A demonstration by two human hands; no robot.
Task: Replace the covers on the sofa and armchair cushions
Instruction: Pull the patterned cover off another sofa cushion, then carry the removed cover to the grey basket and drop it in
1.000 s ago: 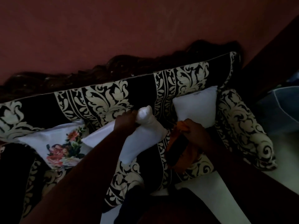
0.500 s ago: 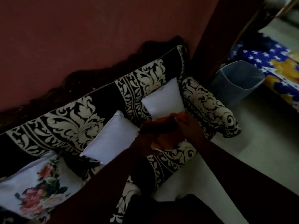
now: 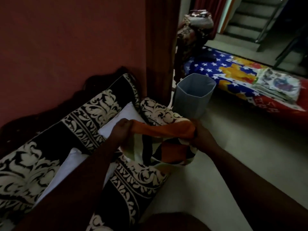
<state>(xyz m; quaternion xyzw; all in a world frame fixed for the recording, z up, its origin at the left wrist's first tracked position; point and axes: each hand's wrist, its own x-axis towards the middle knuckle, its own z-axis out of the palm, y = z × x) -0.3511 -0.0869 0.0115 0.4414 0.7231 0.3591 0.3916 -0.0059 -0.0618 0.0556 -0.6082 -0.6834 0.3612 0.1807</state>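
Orange patterned cushion cover [image 3: 166,147] stretched above the sofa [image 3: 80,130] seat edge, left hand [image 3: 121,132] and right hand [image 3: 200,135] each gripping its top hem, bare white cushions [image 3: 121,117] on the sofa, grey bin [image 3: 191,95] just beyond the sofa arm

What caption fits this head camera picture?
Both hands hold an orange patterned cover over the sofa.

Dim room: maroon wall [image 3: 66,39], pale floor [image 3: 241,147], grey bin [image 3: 191,100] beside doorway.
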